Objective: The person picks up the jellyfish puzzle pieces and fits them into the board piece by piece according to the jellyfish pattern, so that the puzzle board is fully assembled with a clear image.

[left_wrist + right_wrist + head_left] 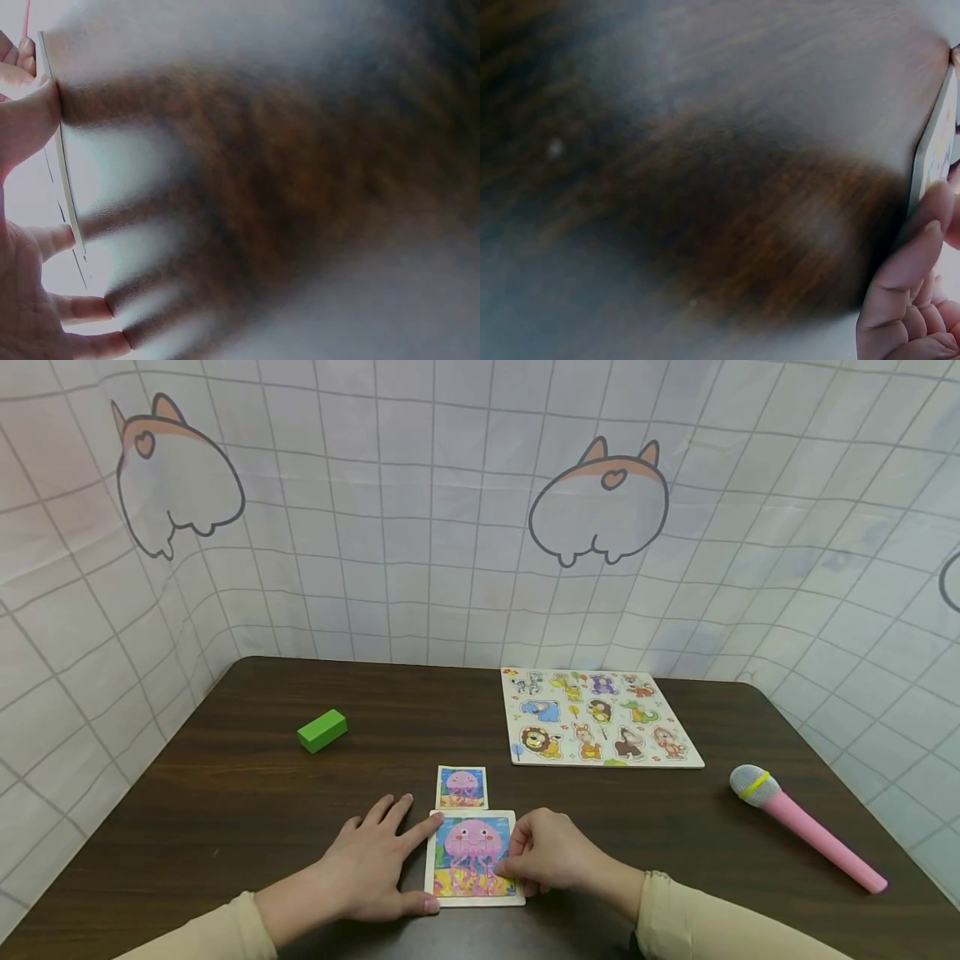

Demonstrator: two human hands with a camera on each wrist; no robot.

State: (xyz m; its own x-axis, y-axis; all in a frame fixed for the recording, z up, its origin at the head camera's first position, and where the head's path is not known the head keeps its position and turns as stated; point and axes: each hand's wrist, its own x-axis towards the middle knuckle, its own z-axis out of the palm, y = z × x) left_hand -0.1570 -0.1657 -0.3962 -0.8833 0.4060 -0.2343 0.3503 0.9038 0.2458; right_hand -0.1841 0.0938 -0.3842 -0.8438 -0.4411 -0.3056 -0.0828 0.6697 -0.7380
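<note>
A square jellyfish puzzle [471, 839] in a white frame lies flat on the dark table in the head view. My left hand [367, 864] is spread at its left side, the index fingertip at the upper left corner and the thumb at the lower left one. The other left fingers rest on the table. At the right edge my right hand [551, 853] has curled fingers and pinches the puzzle, its thumb over the picture. Directly above the puzzle lies a small jellyfish card [462, 787]. The right wrist view shows the frame's edge beside the thumb [915, 259].
Towards the back right lies a white animal puzzle board [603, 718]. A pink toy microphone [813, 831] with a grey head is at the right. On the left half of the table [202, 802] sits a green block [322, 731]. A white grid-patterned cloth [390, 527] surrounds the table's back and sides.
</note>
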